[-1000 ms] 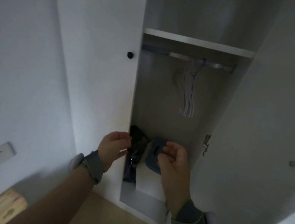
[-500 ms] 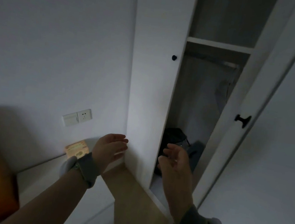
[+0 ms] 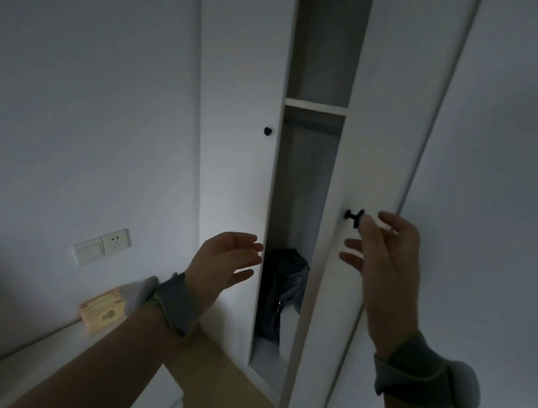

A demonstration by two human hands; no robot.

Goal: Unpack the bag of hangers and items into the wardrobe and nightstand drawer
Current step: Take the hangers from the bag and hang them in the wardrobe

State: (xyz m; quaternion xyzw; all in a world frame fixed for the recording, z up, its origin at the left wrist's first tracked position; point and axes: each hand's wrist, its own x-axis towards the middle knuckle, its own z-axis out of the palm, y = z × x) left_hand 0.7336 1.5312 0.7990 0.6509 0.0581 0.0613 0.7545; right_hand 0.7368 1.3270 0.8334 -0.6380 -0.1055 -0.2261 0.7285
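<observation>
Both our hands are empty: the left hand (image 3: 224, 262) is spread before the narrow opening of the wardrobe (image 3: 388, 116), the right hand (image 3: 386, 250) loose-fingered at the right door knob (image 3: 353, 215). The dark bag (image 3: 280, 282) sits on the wardrobe floor inside. We judge the wardrobe part nearly done; the nightstand drawer we cannot see.

wardrobe (image 3: 326, 42) ajar, narrow gap, dark bag (image 3: 280, 282) low inside. right hand (image 3: 386, 250), fingers loose, at right-door knob (image 3: 353, 215); left hand (image 3: 220, 262) spread by left door (image 3: 235, 166).
</observation>
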